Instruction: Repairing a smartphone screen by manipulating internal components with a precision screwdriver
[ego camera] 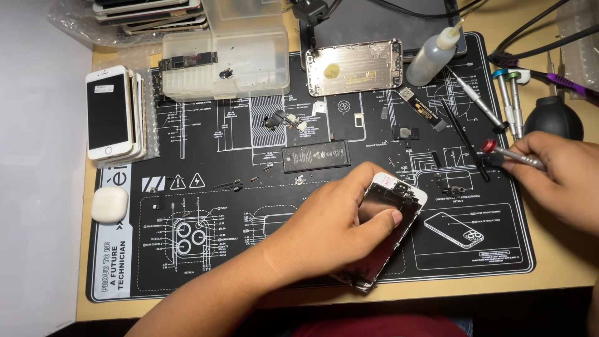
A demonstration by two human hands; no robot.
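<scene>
My left hand (pixel 337 228) grips a white phone screen assembly (pixel 388 215), face down on the black repair mat (pixel 206 206), fingers curled over its left edge and thumb on its dark back. My right hand (pixel 558 178) sits at the mat's right edge, closed around a slim metal screwdriver with a red cap (pixel 508 151). Above the screen lie a black phone battery (pixel 316 155) and small loose screws and brackets. An empty silver phone housing (pixel 354 67) rests at the top of the mat.
A stack of white phones (pixel 115 115) stands at the left, with a white earbud case (pixel 110 204) below it. A clear plastic box (pixel 224 62), a squeeze bottle (pixel 433 56), spare screwdrivers (pixel 508 100), black tweezers (pixel 463 137) and a black air blower (pixel 554 118) lie along the back and right.
</scene>
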